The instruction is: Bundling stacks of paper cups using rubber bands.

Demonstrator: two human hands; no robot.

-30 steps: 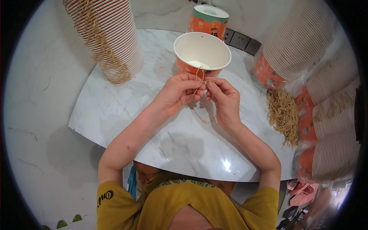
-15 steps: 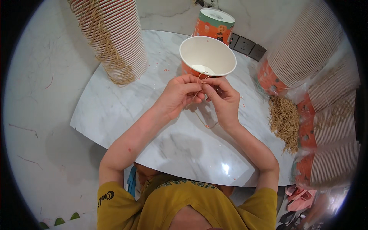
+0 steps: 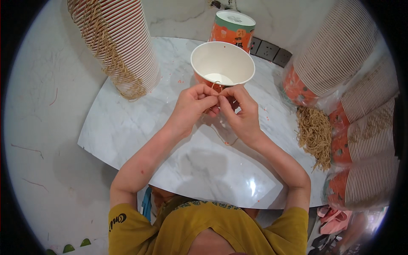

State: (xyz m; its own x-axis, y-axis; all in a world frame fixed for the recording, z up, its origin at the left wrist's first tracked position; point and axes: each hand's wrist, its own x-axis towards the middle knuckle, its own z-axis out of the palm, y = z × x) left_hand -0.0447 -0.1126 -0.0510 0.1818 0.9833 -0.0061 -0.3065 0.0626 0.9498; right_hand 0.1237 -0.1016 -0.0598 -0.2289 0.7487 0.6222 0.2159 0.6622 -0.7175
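A tan cord [image 3: 216, 82] runs between my two hands, with a small loop standing up at the near rim of an open paper bucket. My left hand [image 3: 191, 105] pinches the cord between thumb and fingers. Close against it, my right hand [image 3: 242, 111] is closed on the same cord, fingertips nearly meeting the left ones. The rest of the cord hangs below the hands toward the tabletop. The paper bucket [image 3: 223, 63], white inside and orange outside, stands upright just beyond my hands. Fingers hide part of the cord and of the bucket's front.
A tall stack of nested buckets [image 3: 123, 46] with cords along its side rises at the left. A bundle of tan cords [image 3: 314, 134] lies at the right, beside plastic-wrapped bucket stacks [image 3: 369, 136]. An upside-down bucket [image 3: 233, 29] and black sockets [image 3: 267, 50] are behind, on the marble-patterned table [image 3: 127, 123].
Both hands stay together on the cord and appear slightly lower and further left, with the fingertips drawn closer. The whole view has shifted a little.
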